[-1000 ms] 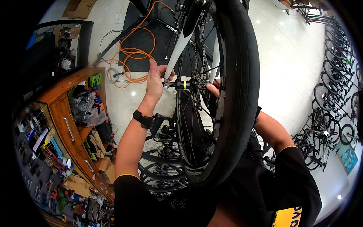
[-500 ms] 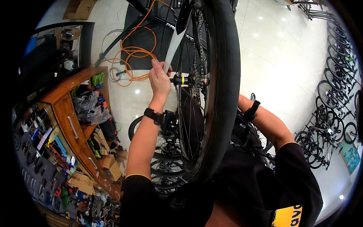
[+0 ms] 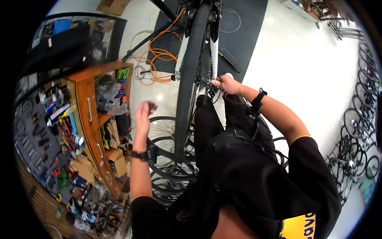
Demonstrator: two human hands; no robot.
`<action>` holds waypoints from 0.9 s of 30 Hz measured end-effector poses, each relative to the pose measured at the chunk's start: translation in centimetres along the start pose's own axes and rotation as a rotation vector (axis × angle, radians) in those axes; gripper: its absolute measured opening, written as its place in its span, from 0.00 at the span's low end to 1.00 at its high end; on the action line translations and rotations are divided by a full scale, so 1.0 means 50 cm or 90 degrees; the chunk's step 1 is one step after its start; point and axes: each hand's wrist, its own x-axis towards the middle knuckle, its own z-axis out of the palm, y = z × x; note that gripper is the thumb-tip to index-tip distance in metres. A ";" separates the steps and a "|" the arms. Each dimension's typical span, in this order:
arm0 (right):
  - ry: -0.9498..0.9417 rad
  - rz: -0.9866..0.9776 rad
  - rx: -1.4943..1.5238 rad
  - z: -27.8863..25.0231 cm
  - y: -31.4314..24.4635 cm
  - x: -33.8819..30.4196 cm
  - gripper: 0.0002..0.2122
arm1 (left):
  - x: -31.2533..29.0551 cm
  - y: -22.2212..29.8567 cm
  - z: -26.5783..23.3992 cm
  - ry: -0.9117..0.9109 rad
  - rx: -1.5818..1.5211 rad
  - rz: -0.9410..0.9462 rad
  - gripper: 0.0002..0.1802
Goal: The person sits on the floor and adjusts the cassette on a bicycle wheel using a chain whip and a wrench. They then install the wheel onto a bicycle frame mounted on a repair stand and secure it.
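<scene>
A bicycle's rear wheel [image 3: 187,87] stands between the two white-and-black frame stays, its black tyre running down the middle of the view. On its right side are the cassette [image 3: 204,81] and the chain [image 3: 210,65]. My right hand [image 3: 229,85] is closed at the lower end of the right stay [image 3: 215,59], thumb against the axle area; what its fingers pinch is hidden. Apart from the wheel, my left hand [image 3: 143,119] is raised to its left, holding nothing, fingers stretched up and slightly blurred. Near it, the left stay [image 3: 182,53] ends in a dark axle fitting [image 3: 175,77].
Orange hose [image 3: 159,51] lies coiled on the floor and black mat [image 3: 248,28]. A black-and-yellow pump-like tool [image 3: 230,60] rests on that mat. Left are a wooden cabinet [image 3: 85,89] and a tool board [image 3: 30,127]. Several bicycles [image 3: 354,119] line the right.
My left hand has come off the left stay and axle and moved left. The wheel now appears more upright, with both stays visible. The view has shifted, and my right hand has come into sight.
</scene>
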 end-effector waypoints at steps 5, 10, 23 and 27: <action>-0.104 0.065 0.012 -0.030 -0.015 0.019 0.20 | -0.265 0.099 -0.013 0.032 -0.135 -0.040 0.27; -0.153 -0.049 -0.271 -0.078 -0.031 -0.009 0.13 | -0.422 0.130 0.033 -0.008 -0.006 -0.104 0.45; 0.308 0.097 0.091 -0.363 0.110 -0.311 0.16 | -0.382 0.176 0.166 -0.007 0.712 -0.047 0.22; 0.384 0.108 0.139 -0.380 0.116 -0.437 0.16 | -0.321 0.381 0.218 0.120 0.728 0.059 0.19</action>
